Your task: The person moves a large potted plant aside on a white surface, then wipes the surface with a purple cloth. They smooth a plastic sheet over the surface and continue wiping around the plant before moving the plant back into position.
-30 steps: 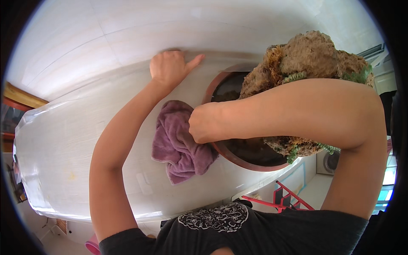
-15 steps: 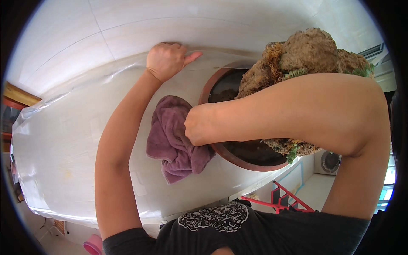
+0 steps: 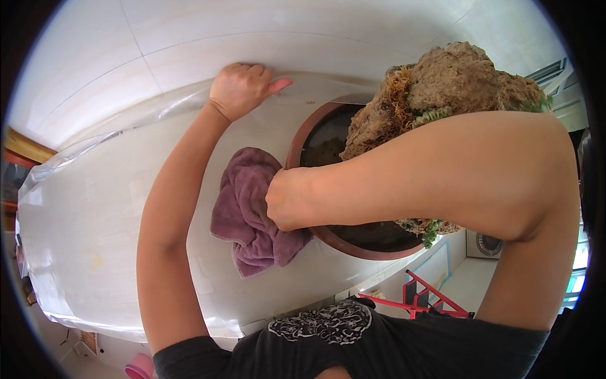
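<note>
My right hand (image 3: 287,199) is closed on a crumpled purple towel (image 3: 243,205), its fingers hidden under the knuckles. The towel lies on the table against the left side of a round brown pot (image 3: 293,148). Dark water or a wet bottom shows inside the pot, and a large rough brown rock (image 3: 454,76) with moss and small green plants stands in it. My right forearm crosses in front of the rock and pot. At the back, my left hand (image 3: 243,88) is curled with its thumb out, at the raised edge of a clear plastic sheet (image 3: 170,100), apparently gripping it.
The sheet covers the long pale table (image 3: 113,215). A pale tiled wall (image 3: 208,31) rises behind it. A red folding frame (image 3: 420,297) stands below on the right, a pink bucket (image 3: 140,366) at lower left. A washing machine (image 3: 483,245) is beyond the pot.
The whole view has shifted slightly, so the pot, towel and hands appear a little further left. Both hands keep their holds, with the right still on the towel.
</note>
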`<move>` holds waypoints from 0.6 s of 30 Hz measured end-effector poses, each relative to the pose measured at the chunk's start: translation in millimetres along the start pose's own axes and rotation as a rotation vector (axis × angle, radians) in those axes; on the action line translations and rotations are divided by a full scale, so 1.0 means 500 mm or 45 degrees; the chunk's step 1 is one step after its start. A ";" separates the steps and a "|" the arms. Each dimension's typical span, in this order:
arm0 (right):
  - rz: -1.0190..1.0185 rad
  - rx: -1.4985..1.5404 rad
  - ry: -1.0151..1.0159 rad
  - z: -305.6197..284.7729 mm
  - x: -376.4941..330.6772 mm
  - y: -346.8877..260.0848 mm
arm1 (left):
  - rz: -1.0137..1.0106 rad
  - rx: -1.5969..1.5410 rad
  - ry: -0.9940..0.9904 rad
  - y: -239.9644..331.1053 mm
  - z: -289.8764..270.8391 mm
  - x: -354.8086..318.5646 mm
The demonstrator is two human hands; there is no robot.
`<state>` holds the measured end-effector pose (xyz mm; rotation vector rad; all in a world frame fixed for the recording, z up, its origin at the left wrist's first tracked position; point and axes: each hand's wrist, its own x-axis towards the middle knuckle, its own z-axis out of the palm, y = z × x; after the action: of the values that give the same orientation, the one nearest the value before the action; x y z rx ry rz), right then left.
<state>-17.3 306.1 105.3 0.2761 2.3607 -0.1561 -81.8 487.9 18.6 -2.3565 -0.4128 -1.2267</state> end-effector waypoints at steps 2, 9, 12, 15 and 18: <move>0.004 -0.007 -0.010 0.004 -0.001 -0.002 | 0.024 0.011 0.005 -0.002 0.000 0.004; 0.098 0.104 -0.024 -0.038 -0.013 -0.002 | -0.040 0.090 -0.197 -0.002 -0.021 0.032; -0.032 -0.016 -0.035 -0.030 -0.012 0.008 | -0.338 0.046 -0.533 0.025 -0.052 0.064; 0.026 0.072 -0.178 -0.059 -0.022 0.008 | -0.681 -0.070 -0.787 0.028 -0.073 0.099; -0.029 0.043 0.143 -0.019 -0.027 0.012 | -0.885 -0.403 -1.277 -0.010 -0.091 0.136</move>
<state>-12.8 311.5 121.5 0.2809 2.4752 -0.1966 -77.6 472.3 99.1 -3.0971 -1.5359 -0.1894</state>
